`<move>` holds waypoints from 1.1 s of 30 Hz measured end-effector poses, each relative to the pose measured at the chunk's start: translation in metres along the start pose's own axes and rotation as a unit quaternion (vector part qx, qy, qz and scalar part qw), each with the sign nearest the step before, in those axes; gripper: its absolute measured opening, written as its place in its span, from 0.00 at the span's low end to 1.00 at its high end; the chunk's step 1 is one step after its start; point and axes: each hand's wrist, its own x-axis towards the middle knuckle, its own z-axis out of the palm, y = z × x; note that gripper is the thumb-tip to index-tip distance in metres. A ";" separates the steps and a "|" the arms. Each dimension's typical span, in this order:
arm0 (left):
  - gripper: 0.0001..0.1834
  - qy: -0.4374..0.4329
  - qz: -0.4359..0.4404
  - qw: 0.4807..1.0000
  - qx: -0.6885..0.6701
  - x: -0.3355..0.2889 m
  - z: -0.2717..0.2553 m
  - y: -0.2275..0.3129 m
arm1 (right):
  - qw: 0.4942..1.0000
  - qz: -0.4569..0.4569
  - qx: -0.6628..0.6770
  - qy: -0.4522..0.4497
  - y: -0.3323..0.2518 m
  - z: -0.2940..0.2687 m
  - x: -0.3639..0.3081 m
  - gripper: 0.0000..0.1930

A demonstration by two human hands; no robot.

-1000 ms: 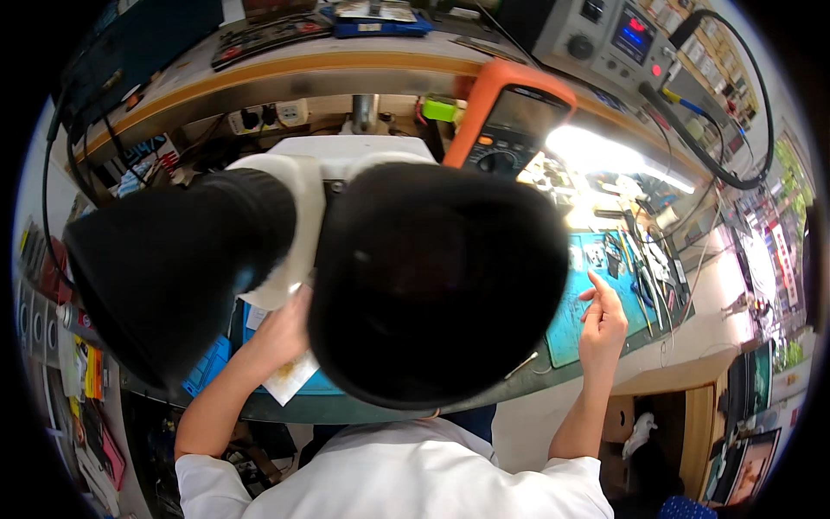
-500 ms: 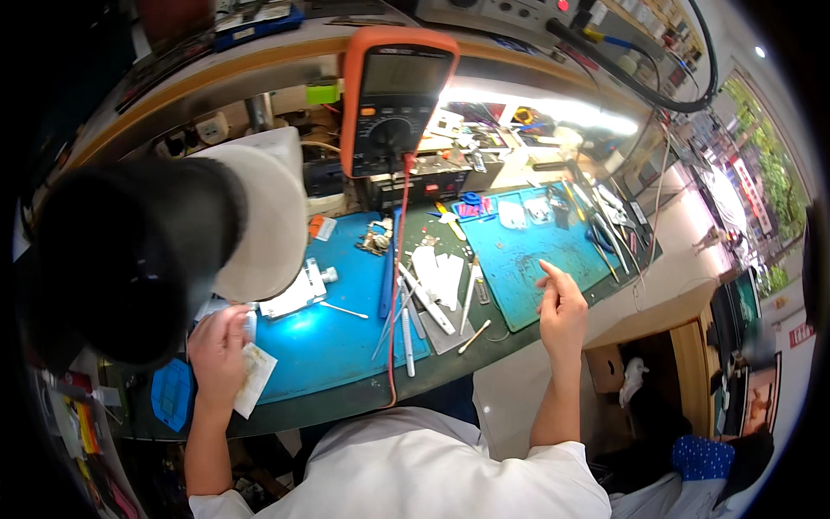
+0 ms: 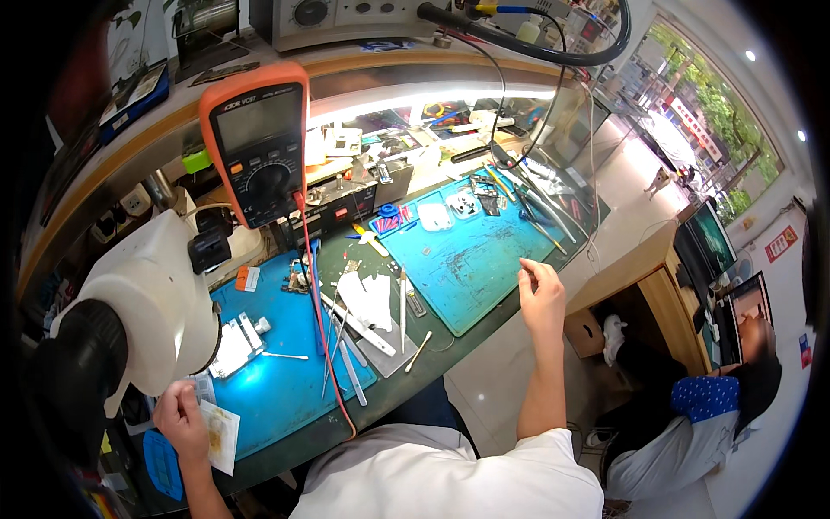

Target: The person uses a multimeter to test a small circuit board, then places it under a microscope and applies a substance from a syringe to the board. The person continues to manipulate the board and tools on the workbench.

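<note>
Fingers of our left hand (image 3: 183, 424) curl narrow, grip unclear; our right hand (image 3: 545, 303) parts its own loosely.
Just right of the left fingers, stained paper (image 3: 223, 439) lies lengthwise away from us; beyond the right ones, a pale tray (image 3: 453, 214) holds small dark parts (image 3: 467, 203).

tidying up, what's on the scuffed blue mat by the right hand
The scuffed blue rectangular mat bears two small whitish plastic trays, flat black pieces and slender tools; the surface beneath them is hidden.
</note>
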 end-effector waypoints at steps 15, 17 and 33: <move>0.08 0.038 0.047 0.998 0.029 0.002 0.019 -0.002 | 0.989 -0.035 -0.130 0.063 0.099 0.081 0.227 0.17; 0.16 -0.022 -0.044 0.997 0.062 -0.022 -0.003 -0.027 | 0.978 -0.038 -0.206 -0.008 0.078 0.110 0.243 0.19; 0.26 -0.175 -0.083 0.980 0.047 0.008 -0.014 0.045 | 0.982 -0.085 0.154 0.075 0.027 0.019 0.105 0.13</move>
